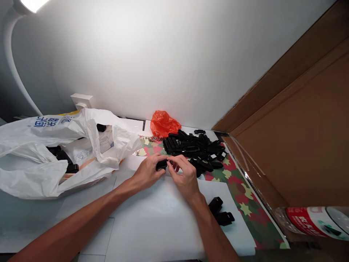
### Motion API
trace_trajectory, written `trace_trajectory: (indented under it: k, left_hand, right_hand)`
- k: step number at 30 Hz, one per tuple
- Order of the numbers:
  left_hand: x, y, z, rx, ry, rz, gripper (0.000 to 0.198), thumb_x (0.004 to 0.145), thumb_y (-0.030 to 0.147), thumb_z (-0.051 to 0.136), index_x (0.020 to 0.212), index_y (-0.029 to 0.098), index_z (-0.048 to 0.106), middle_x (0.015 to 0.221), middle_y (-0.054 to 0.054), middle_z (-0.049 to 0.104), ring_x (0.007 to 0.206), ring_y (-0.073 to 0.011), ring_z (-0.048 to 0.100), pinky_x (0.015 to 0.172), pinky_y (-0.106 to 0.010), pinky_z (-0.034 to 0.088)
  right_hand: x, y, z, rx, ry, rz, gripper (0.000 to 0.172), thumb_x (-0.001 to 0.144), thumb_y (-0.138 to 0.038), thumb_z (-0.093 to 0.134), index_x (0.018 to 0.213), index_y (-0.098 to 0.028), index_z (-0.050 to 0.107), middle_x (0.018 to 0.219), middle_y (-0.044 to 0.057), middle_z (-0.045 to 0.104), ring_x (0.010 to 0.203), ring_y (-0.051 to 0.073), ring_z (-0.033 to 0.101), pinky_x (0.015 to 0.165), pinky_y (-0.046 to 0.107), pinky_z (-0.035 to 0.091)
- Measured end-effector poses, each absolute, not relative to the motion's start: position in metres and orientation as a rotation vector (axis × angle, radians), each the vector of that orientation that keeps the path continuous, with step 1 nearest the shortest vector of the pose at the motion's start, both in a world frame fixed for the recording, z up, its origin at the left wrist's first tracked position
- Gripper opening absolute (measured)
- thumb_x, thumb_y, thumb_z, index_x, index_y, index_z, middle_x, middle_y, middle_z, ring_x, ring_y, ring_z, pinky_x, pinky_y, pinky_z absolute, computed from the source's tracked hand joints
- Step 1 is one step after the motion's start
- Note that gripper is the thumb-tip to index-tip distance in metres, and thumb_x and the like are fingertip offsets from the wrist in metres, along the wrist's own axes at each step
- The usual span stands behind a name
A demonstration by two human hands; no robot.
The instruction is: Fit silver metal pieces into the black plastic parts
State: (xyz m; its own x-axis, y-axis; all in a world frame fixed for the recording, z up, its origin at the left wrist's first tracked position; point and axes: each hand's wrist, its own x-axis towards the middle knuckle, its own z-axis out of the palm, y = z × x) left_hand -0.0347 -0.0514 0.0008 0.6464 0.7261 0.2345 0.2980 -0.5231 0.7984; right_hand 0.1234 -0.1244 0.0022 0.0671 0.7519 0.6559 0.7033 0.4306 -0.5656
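Over the white paper, my left hand (149, 170) is closed around a small black plastic part (161, 165), whose exact kind I cannot make out. My right hand (184, 174) meets it from the other side, thumb and fingers pinched at the part's right end. Whether a second small piece sits in that pinch is hidden. Just behind the hands lies a heap of similar black parts (191, 147). Beside my right forearm, a few more black pieces (224, 218) rest on the paper.
A white plastic bag (32, 153) with black parts inside lies open on the left. An orange-red plastic bag (163, 124) stands by the wall. Patterned cloth (240, 203) shows at the right, near a cardboard panel (300, 127) and a labelled bottle (313, 221). A lamp (12, 54) arches at upper left.
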Motion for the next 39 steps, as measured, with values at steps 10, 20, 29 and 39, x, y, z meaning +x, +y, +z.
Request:
trace_trajectory:
  k: [10, 20, 29, 39]
  left_hand:
    - [-0.0350, -0.0515, 0.0015, 2.111, 0.783, 0.734, 0.056, 0.072, 0.004, 0.056, 0.119, 0.024, 0.079, 0.093, -0.002, 0.071, 0.080, -0.0182, 0.061, 0.071, -0.026, 0.047]
    - [-0.0349, -0.0534, 0.0042, 2.106, 0.821, 0.668, 0.039, 0.078, 0.012, 0.059, 0.112, 0.021, 0.077, 0.092, -0.003, 0.072, 0.079, -0.0191, 0.061, 0.069, -0.027, 0.044]
    - [-0.0360, -0.0561, 0.0079, 2.074, 0.821, 0.616, 0.038, 0.081, 0.012, 0.058, 0.114, 0.022, 0.075, 0.102, -0.005, 0.074, 0.086, -0.0212, 0.065, 0.077, -0.030, 0.048]
    - [-0.0356, -0.0581, 0.0068, 2.170, 0.841, 0.514, 0.026, 0.080, 0.011, 0.056, 0.100, 0.020, 0.070, 0.093, -0.003, 0.072, 0.082, -0.0211, 0.064, 0.070, -0.029, 0.043]
  right_hand:
    - [0.1230, -0.1250, 0.0004, -1.309, -1.661, 0.089, 0.015, 0.102, -0.016, 0.056, 0.106, -0.021, 0.070, 0.081, 0.000, 0.063, 0.063, 0.013, 0.058, 0.061, 0.026, 0.051]
    - [0.1237, -0.1258, 0.0019, -1.329, -1.690, 0.111, 0.016, 0.101, -0.016, 0.055, 0.106, -0.020, 0.070, 0.080, 0.001, 0.064, 0.062, 0.013, 0.057, 0.061, 0.026, 0.050]
    - [0.1257, -0.1259, -0.0008, -1.352, -1.705, 0.141, 0.015, 0.101, -0.018, 0.055, 0.105, -0.021, 0.069, 0.085, 0.002, 0.067, 0.060, 0.013, 0.056, 0.059, 0.026, 0.049]
    - [0.1285, -0.1269, -0.0040, -1.393, -1.723, 0.221, 0.015, 0.101, -0.018, 0.054, 0.100, -0.021, 0.069, 0.086, 0.002, 0.069, 0.067, 0.016, 0.061, 0.062, 0.027, 0.049]
